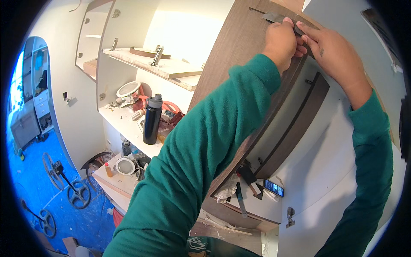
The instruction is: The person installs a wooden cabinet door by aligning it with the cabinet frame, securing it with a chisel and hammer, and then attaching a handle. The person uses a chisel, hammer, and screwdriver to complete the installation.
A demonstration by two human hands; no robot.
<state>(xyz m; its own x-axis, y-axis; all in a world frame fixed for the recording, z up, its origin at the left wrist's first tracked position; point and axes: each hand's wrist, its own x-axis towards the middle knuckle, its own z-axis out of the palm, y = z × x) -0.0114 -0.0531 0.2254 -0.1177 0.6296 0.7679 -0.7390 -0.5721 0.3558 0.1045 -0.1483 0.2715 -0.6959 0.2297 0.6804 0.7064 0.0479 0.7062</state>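
Observation:
Near the top of a tall brown wood-grain panel (229, 51), both my hands are raised to a putty knife (274, 18) with a flat grey blade. My left hand (280, 43) is closed around it just behind the blade, thumb on top. My right hand (336, 53) pinches its dark rear part, fingertips close to the left hand's. The blade lies against the panel's face, to the right of a thin dark slot (257, 10). My fingers hide much of the tool.
Left of the panel, a white shelf holds a dark bottle (153, 120) and a round light fitting (128, 89). Hinges stand on a loose board (171, 68) above. Below right lie a phone (274, 187) and tools. Blue sheeting (55, 192) covers the floor at far left.

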